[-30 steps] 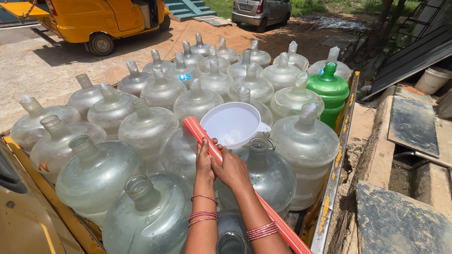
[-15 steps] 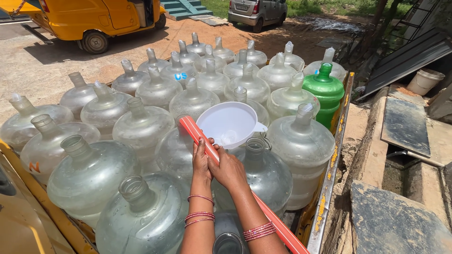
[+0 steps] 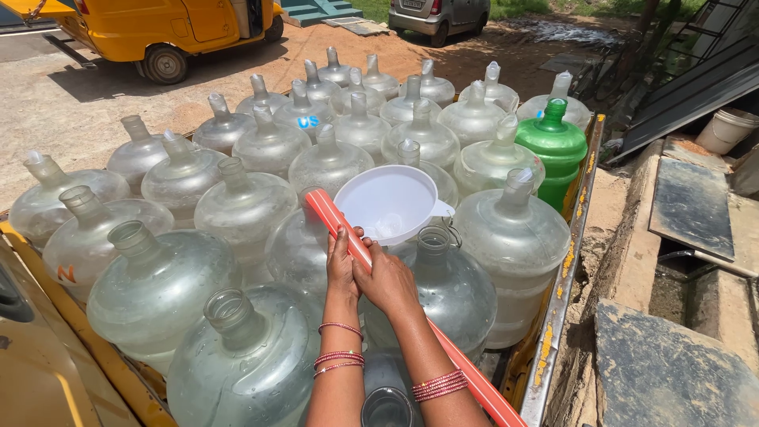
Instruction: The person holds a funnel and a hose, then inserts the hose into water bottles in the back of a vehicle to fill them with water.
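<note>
- Outdoor yard, sunlit: sandy ground across the top of the frame, with a yellow three-wheeler (image 3: 170, 32) at upper left and a grey car (image 3: 439, 16) at top centre.
- Truck bed (image 3: 553, 316), yellow-edged, fills the left and centre of the frame; its side rail runs down the right of centre.
- Large clear water jugs (image 3: 245, 209), packed shoulder to shoulder over the whole bed; some capped, the nearest ones open-necked.
- One green jug (image 3: 557, 146), capped, at the right edge of the load, upper right of centre.
- White funnel (image 3: 389, 202), centre frame, tilted, lying among the jug necks just above both hands; whether its spout sits in a neck cannot be told.
- Red pipe (image 3: 348, 237), running diagonally from the funnel's left rim down to the lower right of the frame.
- Left hand (image 3: 341, 265), centre frame, fingers curled over the pipe just below the funnel; red bangles at the wrist.
- Right hand (image 3: 387, 281), touching the left hand's right side, closed around the same pipe; bangles at the wrist.
- Concrete slabs (image 3: 688, 205) and a drain channel, right side of the frame, beside the truck.
- White bucket (image 3: 727, 130), far right edge, upper half.
</note>
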